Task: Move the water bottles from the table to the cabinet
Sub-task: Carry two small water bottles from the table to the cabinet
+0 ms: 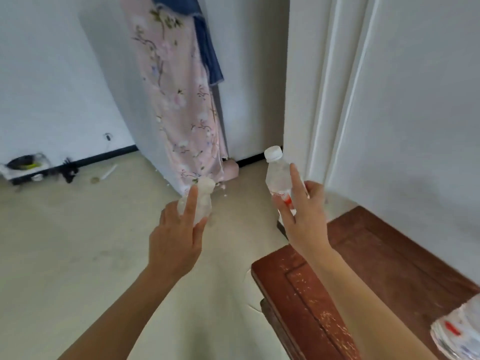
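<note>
My left hand [176, 235] is shut on a clear water bottle [204, 197] with a white cap, held out over the floor and blurred. My right hand [304, 216] grips a second clear water bottle [277, 175] with a white cap and a red label, held upright above the far corner of the brown wooden table [376, 255]. More plastic-wrapped water bottles [459, 331] lie at the table's near right edge, partly cut off by the frame. No cabinet can be made out for certain.
A pink floral garment [179, 100] and blue cloth [207, 48] hang ahead against a white panel. White doors or panels [389, 87] stand at the right. Cables and a small device [26, 165] lie on the beige floor at the far left wall.
</note>
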The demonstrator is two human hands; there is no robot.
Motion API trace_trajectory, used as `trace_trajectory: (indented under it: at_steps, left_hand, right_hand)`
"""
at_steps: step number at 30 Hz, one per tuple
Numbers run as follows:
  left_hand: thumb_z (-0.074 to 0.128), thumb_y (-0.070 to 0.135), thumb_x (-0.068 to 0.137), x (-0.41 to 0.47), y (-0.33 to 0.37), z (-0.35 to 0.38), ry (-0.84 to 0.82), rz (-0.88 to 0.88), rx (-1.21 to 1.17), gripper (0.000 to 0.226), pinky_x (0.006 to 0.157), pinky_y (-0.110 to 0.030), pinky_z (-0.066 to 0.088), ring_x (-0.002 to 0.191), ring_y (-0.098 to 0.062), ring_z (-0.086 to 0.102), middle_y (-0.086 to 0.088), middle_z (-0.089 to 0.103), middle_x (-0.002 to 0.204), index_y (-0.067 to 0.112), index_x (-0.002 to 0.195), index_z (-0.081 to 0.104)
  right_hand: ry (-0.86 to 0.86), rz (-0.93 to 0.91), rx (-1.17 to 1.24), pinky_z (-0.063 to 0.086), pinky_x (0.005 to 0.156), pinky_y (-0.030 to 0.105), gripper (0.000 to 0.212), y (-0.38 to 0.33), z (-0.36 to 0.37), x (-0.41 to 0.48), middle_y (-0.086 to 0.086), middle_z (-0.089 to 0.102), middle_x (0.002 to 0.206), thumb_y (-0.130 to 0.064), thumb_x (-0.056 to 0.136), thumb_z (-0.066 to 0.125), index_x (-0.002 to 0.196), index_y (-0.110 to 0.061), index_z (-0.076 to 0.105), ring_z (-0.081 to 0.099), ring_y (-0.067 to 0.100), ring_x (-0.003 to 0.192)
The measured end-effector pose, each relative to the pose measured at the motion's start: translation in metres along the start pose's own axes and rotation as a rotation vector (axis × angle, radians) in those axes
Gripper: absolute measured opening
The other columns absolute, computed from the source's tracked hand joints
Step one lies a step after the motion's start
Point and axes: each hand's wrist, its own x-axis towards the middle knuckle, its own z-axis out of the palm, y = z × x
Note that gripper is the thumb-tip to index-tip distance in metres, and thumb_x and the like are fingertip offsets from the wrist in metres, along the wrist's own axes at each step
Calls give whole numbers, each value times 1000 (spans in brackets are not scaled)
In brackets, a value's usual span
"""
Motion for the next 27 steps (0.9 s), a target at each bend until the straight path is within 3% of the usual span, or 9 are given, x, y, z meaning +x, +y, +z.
trace_trajectory:
  at_steps: [3,5,9,12,17,21,27]
  left_hand:
    - [38,45,99,-45,-69,-46,-12,-104,171,66,40,-36,48,81,-35,60,-20,54,105,20,158,22]
    - [39,44,101,-77,-119,-80,22,-182,260,64,38,-34,46,75,-33,59,-19,54,100,19,157,25]
    - [48,42,96,-146,-210,-149,50,-416,388,68,39,-29,39,70,-31,58,-19,54,97,19,156,26]
    - [59,38,93,-209,-281,-204,52,-537,447,74,40,-32,45,70,-30,58,-20,56,101,20,156,25]
    - [78,16,83,-316,-393,-287,116,-662,553,84,58,-45,52,82,-37,57,-22,54,108,25,154,34]
    - [77,-5,77,-394,-467,-349,164,-774,750,92,79,-56,49,100,-44,53,-26,52,119,29,152,36]
    - [73,-9,79,-478,-541,-405,245,-893,897,90,84,-59,45,108,-45,52,-28,53,123,29,151,37]
  right_hand:
    - [-154,-124,41,47,72,31,66,-57,54,-15,4,39,118,-52,101,49,159,-46,18,54,21,87]
    - [-271,-247,45,50,71,33,67,-109,94,-24,3,39,116,-49,101,51,159,-46,17,55,25,89]
    - [-351,-439,69,56,70,41,65,-222,170,-49,13,47,116,-45,101,55,158,-42,24,59,31,88]
    - [-370,-574,92,57,72,43,62,-324,236,-84,17,51,111,-39,100,56,157,-36,30,59,32,88]
    - [-439,-759,189,53,89,49,64,-479,336,-161,17,51,116,-29,98,65,155,-39,37,55,29,96]
    - [-465,-916,295,45,93,49,74,-584,391,-225,13,48,119,-13,87,77,149,-43,48,47,26,106]
    - [-460,-1066,462,44,94,52,83,-703,470,-280,13,44,121,-2,79,76,148,-40,50,47,31,109]
